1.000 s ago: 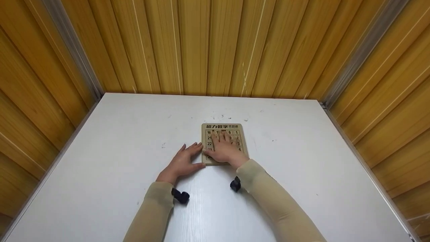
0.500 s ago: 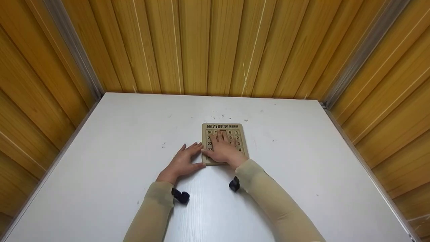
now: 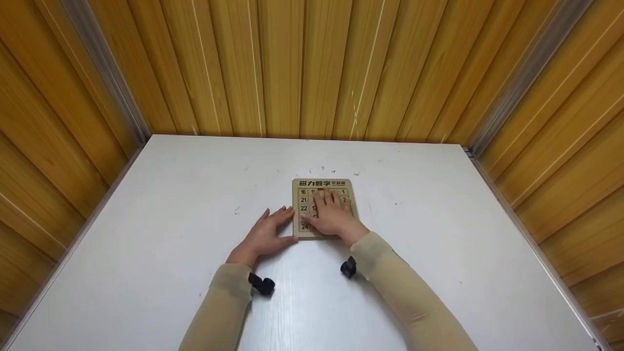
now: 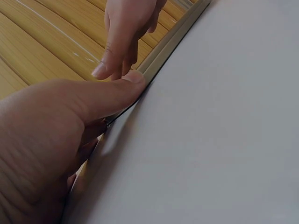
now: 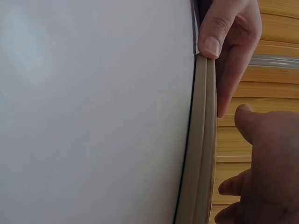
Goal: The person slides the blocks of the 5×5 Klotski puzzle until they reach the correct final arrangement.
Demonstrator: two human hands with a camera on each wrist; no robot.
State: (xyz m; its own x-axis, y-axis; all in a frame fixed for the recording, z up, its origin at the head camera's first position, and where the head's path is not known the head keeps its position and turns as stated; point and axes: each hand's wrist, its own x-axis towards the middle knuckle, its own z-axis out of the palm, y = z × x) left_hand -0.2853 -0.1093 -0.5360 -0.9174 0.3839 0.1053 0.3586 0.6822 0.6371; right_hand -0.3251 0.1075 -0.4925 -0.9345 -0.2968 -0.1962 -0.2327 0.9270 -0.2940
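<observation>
Shifted slightly rightward over one numbered board (image 3: 296, 196), one right hand (image 3: 333, 217), fingers spread, one left hand (image 3: 266, 235) touching the board's near left corner, thumb and fingers apart

Walls (image 3: 282, 68): yellow wood-grain, ribbed, on three sides
Corner strips (image 3: 106, 63): grey
Surface (image 3: 204, 175): white, scattered with small dark marks (image 3: 356, 174)

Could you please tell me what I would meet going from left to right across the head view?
Left metal post → left hand → numbered board → right sleeve → right metal post.
</observation>
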